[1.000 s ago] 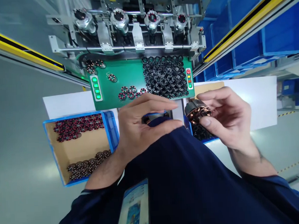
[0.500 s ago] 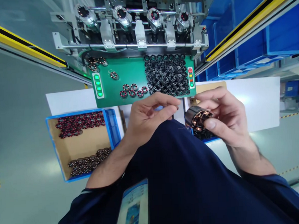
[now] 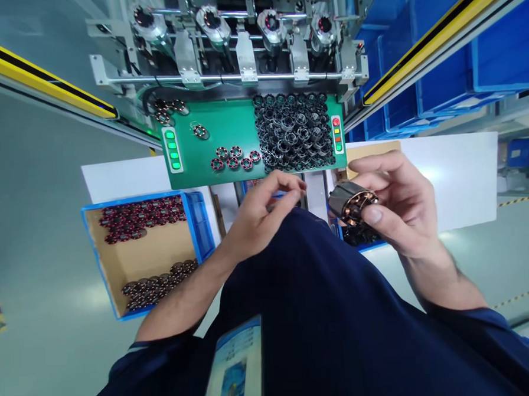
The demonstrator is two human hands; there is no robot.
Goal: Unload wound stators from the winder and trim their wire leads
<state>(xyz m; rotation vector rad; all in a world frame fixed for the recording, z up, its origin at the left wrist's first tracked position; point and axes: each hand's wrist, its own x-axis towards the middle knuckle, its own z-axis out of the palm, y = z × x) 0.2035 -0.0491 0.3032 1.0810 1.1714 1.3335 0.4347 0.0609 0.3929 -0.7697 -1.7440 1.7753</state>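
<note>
the right hand (image 3: pixel 395 206) is clamped on a copper-wound stator (image 3: pixel 348 198), held just off the near right corner of the green worktop (image 3: pixel 234 120). by its near edge, the left hand (image 3: pixel 263 213) has thumb and index finger together; whether they pinch anything, i cannot tell.

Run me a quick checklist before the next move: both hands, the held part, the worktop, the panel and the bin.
1. Right hand has a grip on the copper-wound part: ok, thumb and fingers on it.
2. Left hand free of any fine wire: cannot tell, too small at the fingertips.
3. Black parts within the green worktop: ok, heaped on its right side.
4. Left panel buttons lit: ok, all four green.
5. Two groups in the blue bin kept apart: ok, cardboard shows between.
</note>
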